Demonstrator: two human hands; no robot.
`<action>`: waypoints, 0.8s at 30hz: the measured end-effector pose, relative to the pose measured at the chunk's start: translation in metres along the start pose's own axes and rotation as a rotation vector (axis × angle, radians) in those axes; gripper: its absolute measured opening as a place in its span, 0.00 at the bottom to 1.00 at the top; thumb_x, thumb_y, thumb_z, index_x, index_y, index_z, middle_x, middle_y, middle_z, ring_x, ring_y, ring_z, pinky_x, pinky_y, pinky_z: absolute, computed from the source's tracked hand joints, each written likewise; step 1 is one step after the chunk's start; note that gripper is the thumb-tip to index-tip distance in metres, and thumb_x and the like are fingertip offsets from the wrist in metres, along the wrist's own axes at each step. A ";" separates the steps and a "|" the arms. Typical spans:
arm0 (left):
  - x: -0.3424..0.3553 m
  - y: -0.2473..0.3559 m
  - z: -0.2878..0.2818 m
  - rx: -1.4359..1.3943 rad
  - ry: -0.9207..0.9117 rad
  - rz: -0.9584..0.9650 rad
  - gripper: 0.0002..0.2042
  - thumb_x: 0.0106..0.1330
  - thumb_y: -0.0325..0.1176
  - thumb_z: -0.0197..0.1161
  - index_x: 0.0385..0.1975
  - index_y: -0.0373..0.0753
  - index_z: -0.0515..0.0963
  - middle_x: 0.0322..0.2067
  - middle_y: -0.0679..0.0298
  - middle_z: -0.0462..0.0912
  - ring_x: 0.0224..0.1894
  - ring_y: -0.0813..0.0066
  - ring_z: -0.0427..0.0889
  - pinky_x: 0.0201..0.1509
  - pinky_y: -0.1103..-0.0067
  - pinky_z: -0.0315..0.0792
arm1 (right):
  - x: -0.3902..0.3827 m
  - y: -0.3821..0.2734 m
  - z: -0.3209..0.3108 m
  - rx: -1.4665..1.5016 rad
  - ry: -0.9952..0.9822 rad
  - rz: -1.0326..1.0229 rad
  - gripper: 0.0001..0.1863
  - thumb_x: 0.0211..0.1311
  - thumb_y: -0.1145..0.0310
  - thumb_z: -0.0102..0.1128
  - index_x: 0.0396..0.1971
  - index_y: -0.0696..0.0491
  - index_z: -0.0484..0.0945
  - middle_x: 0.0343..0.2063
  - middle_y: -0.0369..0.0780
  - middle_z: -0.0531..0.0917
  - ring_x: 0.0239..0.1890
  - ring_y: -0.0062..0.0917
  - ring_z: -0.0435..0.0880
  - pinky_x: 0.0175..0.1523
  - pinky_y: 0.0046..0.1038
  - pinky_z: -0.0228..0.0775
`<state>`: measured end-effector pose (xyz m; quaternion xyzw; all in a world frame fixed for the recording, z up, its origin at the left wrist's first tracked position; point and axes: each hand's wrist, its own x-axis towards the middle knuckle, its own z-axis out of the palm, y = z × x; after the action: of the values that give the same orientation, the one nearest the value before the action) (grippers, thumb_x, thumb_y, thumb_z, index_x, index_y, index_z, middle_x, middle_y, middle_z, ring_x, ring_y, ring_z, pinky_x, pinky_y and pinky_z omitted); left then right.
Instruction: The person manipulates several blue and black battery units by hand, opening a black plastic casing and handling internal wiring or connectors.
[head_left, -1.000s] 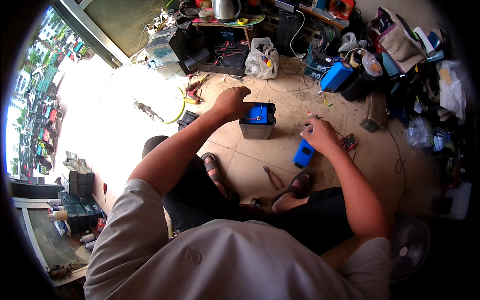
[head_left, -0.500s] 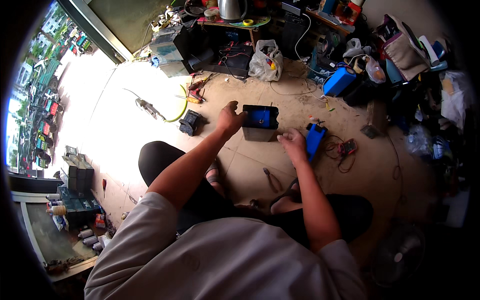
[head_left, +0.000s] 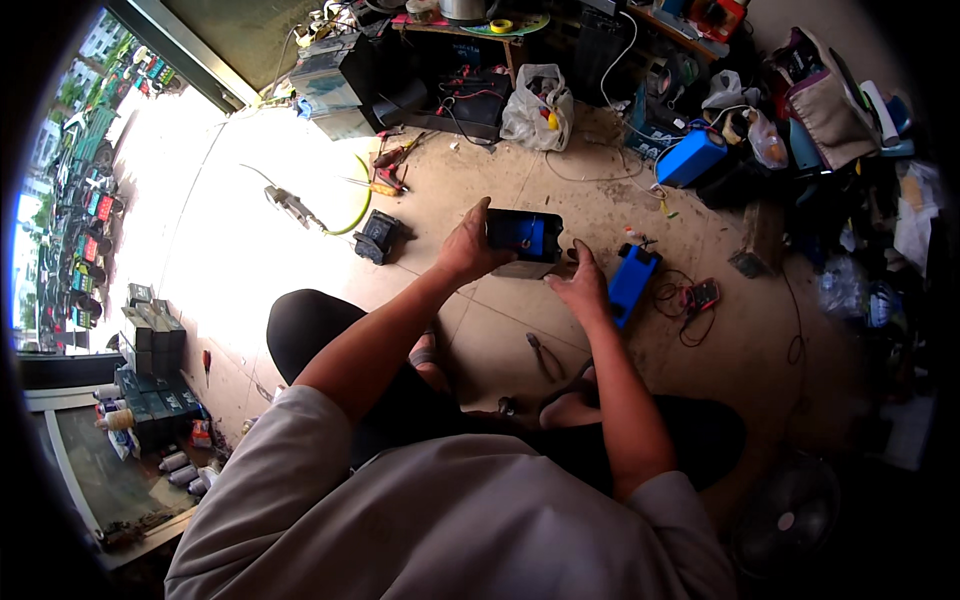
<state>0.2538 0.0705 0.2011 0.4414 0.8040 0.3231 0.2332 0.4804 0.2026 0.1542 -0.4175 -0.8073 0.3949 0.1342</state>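
Note:
A black open-topped battery case (head_left: 510, 269) stands on the floor in front of me, with a blue battery pack (head_left: 530, 236) and a thin wire inside. My left hand (head_left: 468, 250) is closed around the case's left end, thumb along the near side and fingers at the far left corner. Beside the right end is my right hand (head_left: 583, 285), thumb and fingers apart at the near right corner; whether it presses on the case is hard to see. A second blue battery pack (head_left: 632, 282) lies just right of that hand.
Pliers (head_left: 545, 357) lie between my feet. A red multimeter (head_left: 700, 296) with coiled leads is to the right, a small black block (head_left: 378, 238) to the left. Screwdrivers (head_left: 388, 172) and a yellow-green hose (head_left: 358, 205) are farther off. A white plastic bag (head_left: 538, 105) sits at the back.
My left hand has closed in around the left end of the case. My right hand has turned upward, its fingers now alongside the right end. The view has shifted slightly.

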 end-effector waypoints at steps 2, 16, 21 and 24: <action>0.005 -0.005 0.002 -0.029 -0.008 -0.006 0.57 0.50 0.44 0.84 0.76 0.29 0.56 0.67 0.41 0.74 0.70 0.45 0.74 0.73 0.62 0.71 | 0.003 0.001 0.004 0.005 -0.024 0.003 0.51 0.50 0.64 0.78 0.74 0.60 0.62 0.64 0.57 0.79 0.67 0.49 0.78 0.71 0.41 0.71; 0.006 0.020 -0.013 0.144 0.008 0.166 0.55 0.45 0.44 0.87 0.74 0.37 0.62 0.71 0.47 0.69 0.74 0.47 0.69 0.74 0.59 0.68 | 0.024 0.008 0.015 0.073 -0.092 -0.047 0.58 0.50 0.67 0.80 0.79 0.56 0.52 0.70 0.54 0.74 0.72 0.46 0.73 0.74 0.39 0.68; 0.009 0.030 -0.018 0.220 0.102 0.317 0.25 0.58 0.40 0.76 0.55 0.39 0.80 0.61 0.54 0.78 0.65 0.51 0.76 0.66 0.57 0.70 | 0.027 -0.007 0.005 0.034 -0.156 0.023 0.46 0.57 0.71 0.69 0.76 0.56 0.59 0.66 0.55 0.77 0.67 0.48 0.78 0.70 0.41 0.72; 0.015 0.039 -0.025 0.331 0.097 0.434 0.13 0.61 0.36 0.71 0.43 0.39 0.84 0.48 0.58 0.84 0.56 0.54 0.81 0.58 0.60 0.75 | 0.030 -0.006 0.001 -0.084 -0.115 0.014 0.36 0.62 0.74 0.59 0.73 0.57 0.66 0.64 0.56 0.79 0.64 0.49 0.81 0.68 0.43 0.74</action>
<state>0.2517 0.0909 0.2448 0.6196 0.7426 0.2503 0.0444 0.4582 0.2232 0.1548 -0.4052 -0.8266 0.3848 0.0672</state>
